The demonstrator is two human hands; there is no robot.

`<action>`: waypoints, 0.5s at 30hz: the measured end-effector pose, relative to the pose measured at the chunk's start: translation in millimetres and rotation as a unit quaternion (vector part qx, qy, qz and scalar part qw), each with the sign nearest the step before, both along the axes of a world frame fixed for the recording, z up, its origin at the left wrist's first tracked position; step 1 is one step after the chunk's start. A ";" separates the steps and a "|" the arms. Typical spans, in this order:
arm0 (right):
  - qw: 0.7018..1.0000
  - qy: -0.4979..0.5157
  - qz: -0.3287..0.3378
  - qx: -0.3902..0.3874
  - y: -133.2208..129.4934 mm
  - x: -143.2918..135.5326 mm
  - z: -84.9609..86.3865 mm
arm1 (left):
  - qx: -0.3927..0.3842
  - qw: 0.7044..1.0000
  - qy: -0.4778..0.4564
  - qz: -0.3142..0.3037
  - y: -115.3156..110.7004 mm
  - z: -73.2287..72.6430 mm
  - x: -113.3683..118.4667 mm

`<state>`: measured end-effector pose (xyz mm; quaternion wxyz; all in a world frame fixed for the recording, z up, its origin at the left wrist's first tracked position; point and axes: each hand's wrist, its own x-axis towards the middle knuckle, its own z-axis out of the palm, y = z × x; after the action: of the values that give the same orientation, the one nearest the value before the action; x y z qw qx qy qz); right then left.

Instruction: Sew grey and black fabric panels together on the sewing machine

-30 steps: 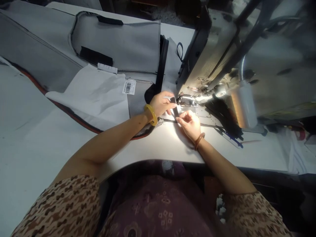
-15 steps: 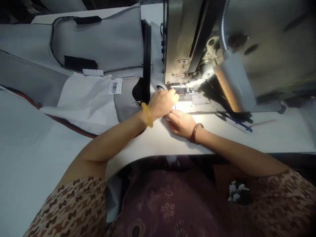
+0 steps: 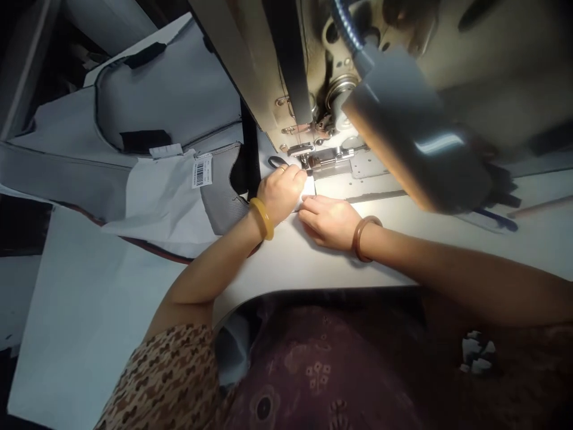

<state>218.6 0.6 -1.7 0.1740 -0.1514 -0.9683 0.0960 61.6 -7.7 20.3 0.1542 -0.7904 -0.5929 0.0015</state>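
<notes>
Hiding much of a small white piece, the left hand lies over it, close in front of the presser foot of a sewing machine. Glare makes the piece's outline hard to read. The lamp head blocks part of the machine and of a blue-handled tool, and the machine runs out of the picture at the top.

Two bangles show: one yellow on the left wrist, one brown on the right. Left of the machine, grey fabric on the bench carries two black strips and one barcode label.

The left elbow is bent, knuckles up, fingers curled downward. The right hand comes in low from the right, fingers drawn together at the piece's near edge. Whether either hand grips it, I cannot tell.
</notes>
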 end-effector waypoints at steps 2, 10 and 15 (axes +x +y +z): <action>1.000 -0.004 -0.003 0.002 -0.7 -0.8 0.5 | -0.020 1.000 -0.008 0.014 0.8 1.7 2.6; 1.000 0.016 -0.021 -0.011 9.7 4.9 1.7 | -0.085 0.996 -0.041 0.000 0.5 8.4 2.0; 0.998 0.009 -0.053 -0.024 20.4 8.8 3.9 | -0.098 0.994 -0.054 0.019 0.7 8.4 -0.2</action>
<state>227.4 20.9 2.1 0.1840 -0.2063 -0.9546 0.1112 61.5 -7.0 28.7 0.0436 -0.7889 -0.6127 0.0199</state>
